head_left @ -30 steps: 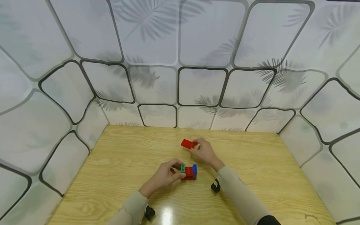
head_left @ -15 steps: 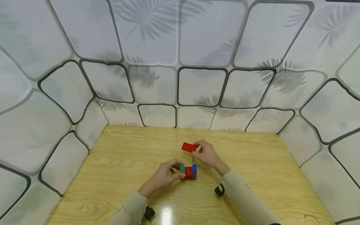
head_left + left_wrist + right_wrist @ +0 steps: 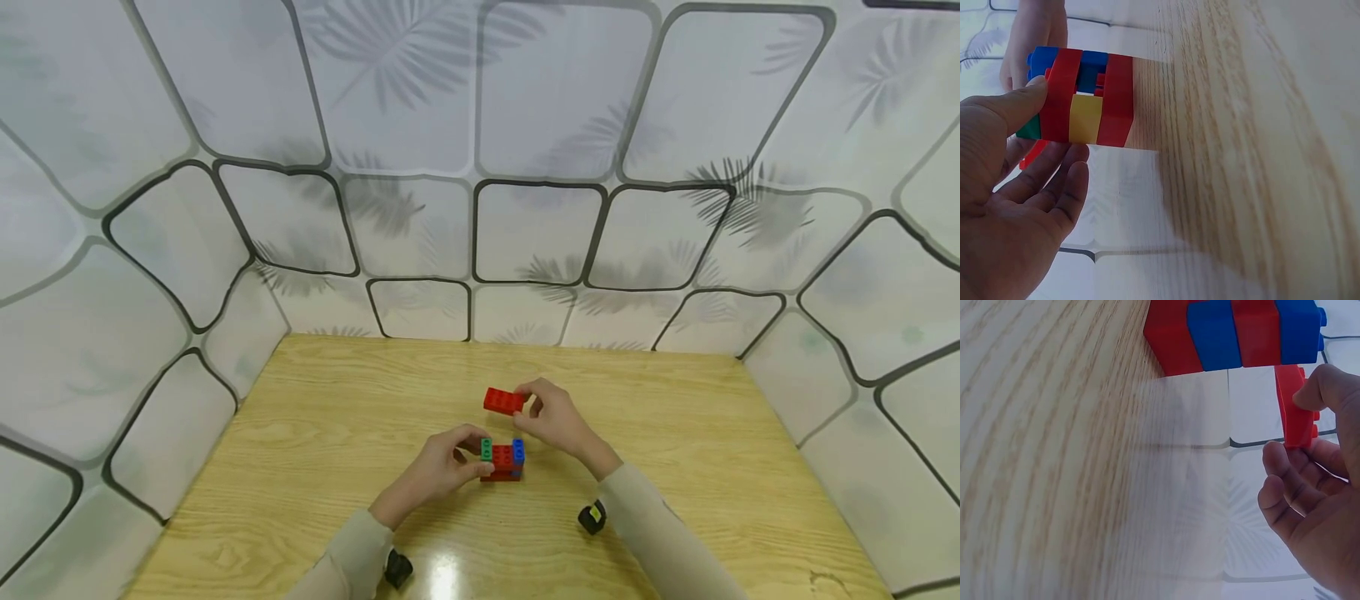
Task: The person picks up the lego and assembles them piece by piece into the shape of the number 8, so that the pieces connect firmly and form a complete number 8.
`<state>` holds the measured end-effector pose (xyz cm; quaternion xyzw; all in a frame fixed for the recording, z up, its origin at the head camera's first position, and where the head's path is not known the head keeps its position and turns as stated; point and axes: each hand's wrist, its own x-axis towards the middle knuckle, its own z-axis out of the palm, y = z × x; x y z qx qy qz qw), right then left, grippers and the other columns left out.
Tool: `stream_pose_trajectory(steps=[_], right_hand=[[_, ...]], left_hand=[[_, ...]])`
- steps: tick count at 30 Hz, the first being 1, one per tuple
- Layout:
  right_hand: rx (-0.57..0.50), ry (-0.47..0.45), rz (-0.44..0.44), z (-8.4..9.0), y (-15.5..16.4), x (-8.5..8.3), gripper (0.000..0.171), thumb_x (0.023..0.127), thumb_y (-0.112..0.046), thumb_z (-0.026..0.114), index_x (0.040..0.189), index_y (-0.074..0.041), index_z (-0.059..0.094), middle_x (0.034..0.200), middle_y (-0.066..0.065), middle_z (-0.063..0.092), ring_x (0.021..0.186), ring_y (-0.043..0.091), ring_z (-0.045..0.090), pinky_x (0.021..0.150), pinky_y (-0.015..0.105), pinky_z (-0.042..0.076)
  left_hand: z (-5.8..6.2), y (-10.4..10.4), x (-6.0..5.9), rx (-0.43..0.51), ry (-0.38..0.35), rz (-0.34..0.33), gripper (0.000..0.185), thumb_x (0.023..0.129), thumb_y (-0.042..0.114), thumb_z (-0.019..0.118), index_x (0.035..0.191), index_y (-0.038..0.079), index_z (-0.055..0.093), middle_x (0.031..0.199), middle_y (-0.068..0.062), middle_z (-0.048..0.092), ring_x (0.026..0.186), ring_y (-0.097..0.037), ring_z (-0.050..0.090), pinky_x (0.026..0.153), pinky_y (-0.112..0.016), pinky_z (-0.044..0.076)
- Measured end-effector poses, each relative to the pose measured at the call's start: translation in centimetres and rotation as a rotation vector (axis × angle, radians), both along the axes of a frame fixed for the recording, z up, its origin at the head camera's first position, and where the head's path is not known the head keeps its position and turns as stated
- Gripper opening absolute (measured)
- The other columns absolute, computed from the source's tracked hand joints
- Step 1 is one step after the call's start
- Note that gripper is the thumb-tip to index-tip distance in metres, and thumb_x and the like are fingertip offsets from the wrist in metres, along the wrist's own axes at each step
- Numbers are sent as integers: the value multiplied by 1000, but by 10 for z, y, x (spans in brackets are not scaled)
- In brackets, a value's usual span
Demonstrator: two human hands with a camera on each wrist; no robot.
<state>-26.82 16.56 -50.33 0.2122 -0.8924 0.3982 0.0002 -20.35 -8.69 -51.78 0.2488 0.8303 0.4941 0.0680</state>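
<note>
A small stack of red, blue, green and yellow bricks (image 3: 502, 460) stands on the wooden table (image 3: 337, 433). My left hand (image 3: 450, 462) grips its left side, thumb and fingers around it; the left wrist view shows the same stack (image 3: 1082, 97) up close. My right hand (image 3: 551, 417) pinches one end of a flat red brick (image 3: 503, 401) and holds it in the air just above and behind the stack. In the right wrist view the red brick (image 3: 1296, 409) hangs beside the stack (image 3: 1235, 334).
Patterned white wall panels (image 3: 480, 167) close in the table on the left, back and right. Small black wrist cameras (image 3: 592, 517) sit under each forearm.
My right hand has carried the red brick nearer to me and slightly lower, closer to the stack. The left hand and the stack have stayed put.
</note>
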Motion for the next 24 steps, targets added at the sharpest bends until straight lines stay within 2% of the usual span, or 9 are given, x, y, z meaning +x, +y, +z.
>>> stream_pose_trajectory(steps=[14, 24], right_hand=[[-17, 25, 35, 8, 7, 12, 40, 91, -14, 77, 130, -6, 69, 115, 9, 68, 77, 12, 58, 60, 25, 50], [-15, 30, 61, 14, 12, 19, 37, 92, -14, 75, 128, -10, 69, 115, 5, 68, 77, 7, 58, 62, 25, 52]], left_hand=[[2, 0, 0, 0, -9, -5, 40, 98, 24, 77, 131, 4, 65, 115, -5, 75, 106, -26, 71, 82, -26, 55], [2, 0, 0, 6, -11, -1, 39, 98, 22, 78, 130, 3, 66, 115, -6, 75, 105, -27, 71, 82, -26, 55]])
